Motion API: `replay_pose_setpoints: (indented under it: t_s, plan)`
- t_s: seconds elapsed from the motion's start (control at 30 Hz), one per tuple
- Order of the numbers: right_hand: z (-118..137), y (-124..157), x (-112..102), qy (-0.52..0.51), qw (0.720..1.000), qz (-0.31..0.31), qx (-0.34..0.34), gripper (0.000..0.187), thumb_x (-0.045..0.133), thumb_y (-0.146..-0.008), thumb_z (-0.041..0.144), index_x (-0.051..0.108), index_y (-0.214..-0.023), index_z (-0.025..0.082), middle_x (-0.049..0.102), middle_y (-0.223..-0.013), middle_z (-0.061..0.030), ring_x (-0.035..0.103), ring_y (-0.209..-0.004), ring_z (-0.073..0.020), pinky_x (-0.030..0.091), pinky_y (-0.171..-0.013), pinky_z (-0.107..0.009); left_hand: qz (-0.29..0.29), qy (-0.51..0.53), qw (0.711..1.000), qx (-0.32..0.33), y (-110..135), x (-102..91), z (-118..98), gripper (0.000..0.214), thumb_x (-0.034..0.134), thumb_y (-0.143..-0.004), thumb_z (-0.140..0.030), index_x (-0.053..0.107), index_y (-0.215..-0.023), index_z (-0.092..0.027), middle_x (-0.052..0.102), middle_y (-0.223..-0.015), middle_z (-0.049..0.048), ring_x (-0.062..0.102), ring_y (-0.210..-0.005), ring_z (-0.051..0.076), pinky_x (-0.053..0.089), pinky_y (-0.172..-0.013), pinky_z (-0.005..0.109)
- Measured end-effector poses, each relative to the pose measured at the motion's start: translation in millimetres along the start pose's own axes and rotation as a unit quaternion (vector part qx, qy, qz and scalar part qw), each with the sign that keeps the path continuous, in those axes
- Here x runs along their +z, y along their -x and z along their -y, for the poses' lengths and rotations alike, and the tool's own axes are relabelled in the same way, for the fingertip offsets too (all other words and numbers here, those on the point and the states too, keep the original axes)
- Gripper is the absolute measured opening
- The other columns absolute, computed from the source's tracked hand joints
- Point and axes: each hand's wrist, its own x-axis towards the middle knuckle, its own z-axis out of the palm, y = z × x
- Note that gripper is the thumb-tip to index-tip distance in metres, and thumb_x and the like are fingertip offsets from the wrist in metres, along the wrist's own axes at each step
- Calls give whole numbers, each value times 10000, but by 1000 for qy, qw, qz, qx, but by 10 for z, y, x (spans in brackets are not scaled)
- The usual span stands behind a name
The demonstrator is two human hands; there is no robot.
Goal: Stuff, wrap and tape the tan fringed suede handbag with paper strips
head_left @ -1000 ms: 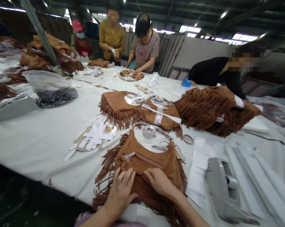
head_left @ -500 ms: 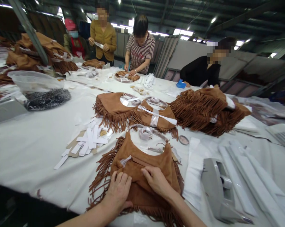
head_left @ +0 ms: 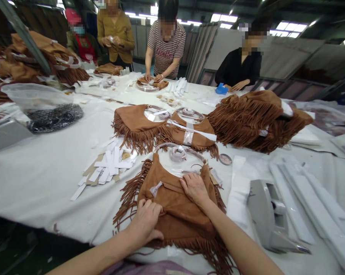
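Observation:
A brown suede handbag with long fringe lies in front of me on the white-covered table. My left hand grips its lower left part, fingers curled into the suede and thumb apart near the fringed bottom edge. Higher up, my right hand lies on the bag's upper right, fingers laid over the suede below the curved opening. Between the hands the suede is creased. A zipper pocket with a wrapped white pull tab shows on the front. The wrapped strap is coiled behind the bag's opening.
Paper strips lie left of the bag. A grey tape dispenser and white wrapped strips stand right. Two more bags lie behind, beside a fringed pile. Several people work across the table, one in a striped shirt.
My right hand has slid upward on the bag, toward its opening. My left hand stays on the lower left, and the suede between them has bunched. The view has tilted down slightly.

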Motion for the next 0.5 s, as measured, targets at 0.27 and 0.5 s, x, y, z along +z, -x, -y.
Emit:
replay_pose_setpoints:
  t_s: [0.27, 0.5]
  plan:
    - [-13, 13, -12, -2, 1000, -19, 7, 369, 281, -978, 404, 570, -927, 180, 559, -947, -105, 451, -912, -238, 320, -809, -353, 10, 26, 999, -37, -148, -179, -22, 314, 702, -760, -380, 529, -945, -194, 625, -861, 40, 550, -841, 238, 313, -778, 352]
    - [1, -28, 29, 10, 998, -47, 32, 384, 260, -983, 386, 570, -903, 174, 570, -913, -106, 450, -890, -236, 304, -812, -361, 46, -43, 987, 148, -388, -543, 169, 262, 489, -911, -392, 573, -769, -188, 614, -780, 31, 511, -862, 207, 273, -836, 389]
